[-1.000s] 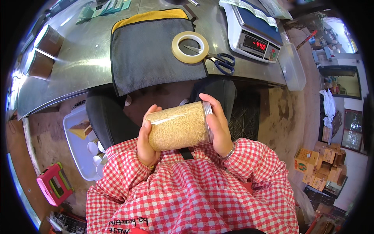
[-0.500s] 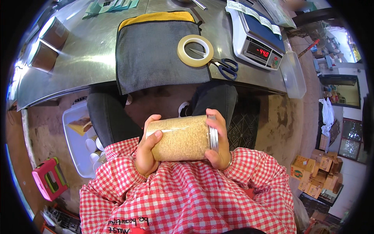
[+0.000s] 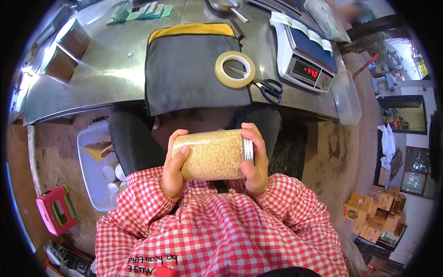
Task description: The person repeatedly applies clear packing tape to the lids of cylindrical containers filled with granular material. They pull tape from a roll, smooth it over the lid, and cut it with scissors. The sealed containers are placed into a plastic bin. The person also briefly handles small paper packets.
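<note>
A clear jar (image 3: 210, 154) full of pale yellow grain lies sideways between my hands, above my lap and in front of the table edge. My left hand (image 3: 175, 164) grips its base end, thumb on the near side. At the other end, my right hand (image 3: 257, 159) is wrapped round the ribbed silver lid (image 3: 248, 151). Beyond the jar, a grey cloth (image 3: 191, 69) with a yellow turned edge hangs slightly over the table edge. On its right side rest a roll of tape (image 3: 235, 69) and dark-handled scissors (image 3: 270, 91), whose blades reach into the roll.
A digital scale (image 3: 302, 62) with paper labels stands on the metal table (image 3: 106, 87). Two round tubs (image 3: 59, 63) are at left, a metal scoop (image 3: 227, 5) at the back. Below are a white bin (image 3: 90, 171), a pink stool (image 3: 57, 210) and cardboard boxes (image 3: 376, 207).
The jar has risen a little, away from my body and toward the table, held in both hands. The whole view has shifted slightly, showing more of the table's back.
</note>
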Available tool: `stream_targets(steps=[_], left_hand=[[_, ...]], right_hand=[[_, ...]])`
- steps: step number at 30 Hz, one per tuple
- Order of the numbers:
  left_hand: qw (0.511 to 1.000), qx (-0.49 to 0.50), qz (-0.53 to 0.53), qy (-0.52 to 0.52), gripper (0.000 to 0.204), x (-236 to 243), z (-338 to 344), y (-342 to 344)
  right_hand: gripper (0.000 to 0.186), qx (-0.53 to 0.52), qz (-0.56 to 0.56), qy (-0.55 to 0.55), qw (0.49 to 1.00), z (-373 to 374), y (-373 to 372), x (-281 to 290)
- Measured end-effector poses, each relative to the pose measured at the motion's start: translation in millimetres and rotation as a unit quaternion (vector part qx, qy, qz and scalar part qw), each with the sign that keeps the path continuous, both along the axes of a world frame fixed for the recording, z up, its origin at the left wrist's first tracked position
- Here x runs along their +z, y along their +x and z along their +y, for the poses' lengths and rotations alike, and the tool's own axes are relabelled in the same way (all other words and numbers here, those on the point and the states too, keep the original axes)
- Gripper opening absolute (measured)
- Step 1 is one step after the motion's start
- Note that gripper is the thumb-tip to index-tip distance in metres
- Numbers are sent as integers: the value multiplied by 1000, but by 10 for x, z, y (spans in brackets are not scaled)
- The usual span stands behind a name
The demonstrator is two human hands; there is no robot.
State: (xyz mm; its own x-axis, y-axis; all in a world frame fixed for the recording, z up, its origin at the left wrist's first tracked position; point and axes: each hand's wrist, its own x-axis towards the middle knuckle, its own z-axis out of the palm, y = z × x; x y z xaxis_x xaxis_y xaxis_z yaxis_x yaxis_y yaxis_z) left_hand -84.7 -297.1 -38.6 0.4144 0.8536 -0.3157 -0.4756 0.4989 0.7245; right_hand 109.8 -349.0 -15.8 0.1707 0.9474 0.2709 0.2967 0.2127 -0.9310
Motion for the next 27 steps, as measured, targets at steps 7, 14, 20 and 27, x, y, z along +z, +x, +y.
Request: stream_targets(steps=[7, 14, 20, 27], left_hand=[[994, 32, 20, 101, 65, 319, 673, -48], [997, 18, 40, 68, 66, 251, 1862, -285], [959, 16, 266, 91, 70, 166, 2327, -210], [787, 83, 507, 340, 58, -128, 2446, -276]], right_hand=[[49, 0, 145, -3, 989, 871, -39, 73], [46, -16, 123, 23, 992, 1980, 90, -116], [45, -78, -400, 10, 913, 1731, 474, -522], [31, -90, -408, 15, 909, 1741, 687, -452]])
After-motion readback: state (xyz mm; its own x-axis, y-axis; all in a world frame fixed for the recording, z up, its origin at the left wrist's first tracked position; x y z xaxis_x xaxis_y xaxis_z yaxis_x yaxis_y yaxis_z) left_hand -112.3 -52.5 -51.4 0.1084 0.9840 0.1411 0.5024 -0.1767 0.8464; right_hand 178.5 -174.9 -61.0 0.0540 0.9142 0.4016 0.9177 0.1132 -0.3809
